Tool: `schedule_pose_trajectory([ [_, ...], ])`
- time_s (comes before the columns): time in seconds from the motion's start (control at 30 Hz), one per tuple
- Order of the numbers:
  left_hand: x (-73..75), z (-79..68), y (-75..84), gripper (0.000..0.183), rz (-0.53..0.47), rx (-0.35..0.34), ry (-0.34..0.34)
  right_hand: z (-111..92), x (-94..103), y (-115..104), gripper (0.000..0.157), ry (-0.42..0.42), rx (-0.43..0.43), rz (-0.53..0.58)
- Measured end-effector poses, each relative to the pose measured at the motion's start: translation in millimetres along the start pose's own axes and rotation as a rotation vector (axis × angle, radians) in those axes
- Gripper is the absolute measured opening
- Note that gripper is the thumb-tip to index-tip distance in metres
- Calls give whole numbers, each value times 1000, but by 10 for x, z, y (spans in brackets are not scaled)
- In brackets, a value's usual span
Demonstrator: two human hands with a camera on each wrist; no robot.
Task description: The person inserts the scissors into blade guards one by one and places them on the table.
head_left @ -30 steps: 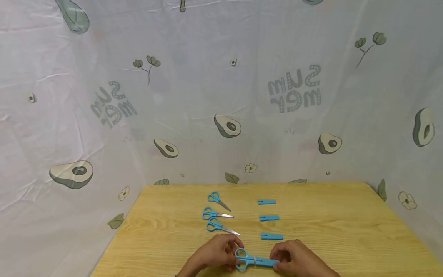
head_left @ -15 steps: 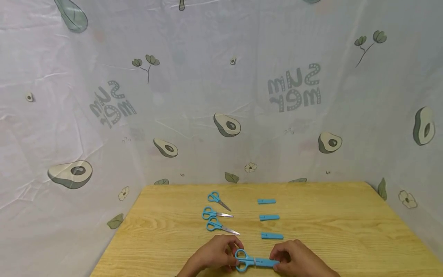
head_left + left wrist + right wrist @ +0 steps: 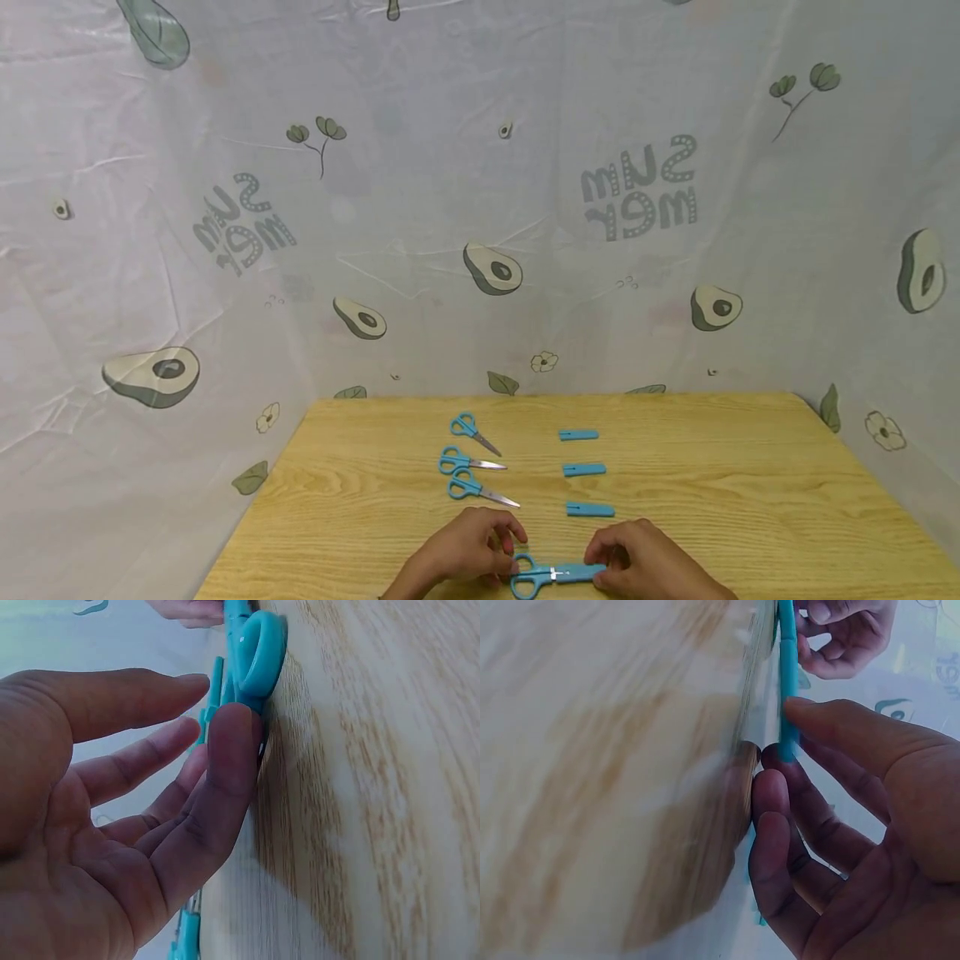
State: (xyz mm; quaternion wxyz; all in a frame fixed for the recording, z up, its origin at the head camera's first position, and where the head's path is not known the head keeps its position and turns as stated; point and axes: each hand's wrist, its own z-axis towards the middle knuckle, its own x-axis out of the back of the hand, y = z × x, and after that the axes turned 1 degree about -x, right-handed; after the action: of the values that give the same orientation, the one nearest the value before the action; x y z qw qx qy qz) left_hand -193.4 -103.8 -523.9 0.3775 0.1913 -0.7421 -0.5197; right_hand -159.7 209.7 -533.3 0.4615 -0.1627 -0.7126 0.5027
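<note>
A pair of blue-handled scissors (image 3: 528, 575) lies at the table's front, its blades inside a blue blade cover (image 3: 573, 573). A glint of metal shows where handle and cover meet. My right hand (image 3: 648, 562) pinches the cover's far end between thumb and fingers; the right wrist view shows the thumb (image 3: 832, 724) on the cover. Beside the handle loops is my left hand (image 3: 472, 546), its fingers loosely bent. In the left wrist view one fingertip (image 3: 234, 724) is at the handle loop (image 3: 262, 656), while the thumb (image 3: 150, 697) stands apart from it.
Behind the left hand lie three uncovered scissors, the back pair (image 3: 465, 425), middle pair (image 3: 453, 460) and front pair (image 3: 465, 483). To their right are three loose covers: back (image 3: 577, 435), middle (image 3: 583, 469), front (image 3: 589, 509). A printed curtain (image 3: 420, 208) borders the wooden table (image 3: 712, 475).
The scissors' handle has shifted slightly toward the table's front edge, and metal now glints at the joint. My left thumb and fingers have parted a little; the right hand keeps its pinch.
</note>
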Motion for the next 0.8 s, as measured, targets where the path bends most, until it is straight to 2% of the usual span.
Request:
schedule_pose_trajectory([
  [0.33,4,6,-18,18,-18,-1,-3,-17,36,-10,7,-46,-15,44],
  [0.8,73,-40,-21,16,-54,-1,-24,-64,128,30,15,-52,7,73],
])
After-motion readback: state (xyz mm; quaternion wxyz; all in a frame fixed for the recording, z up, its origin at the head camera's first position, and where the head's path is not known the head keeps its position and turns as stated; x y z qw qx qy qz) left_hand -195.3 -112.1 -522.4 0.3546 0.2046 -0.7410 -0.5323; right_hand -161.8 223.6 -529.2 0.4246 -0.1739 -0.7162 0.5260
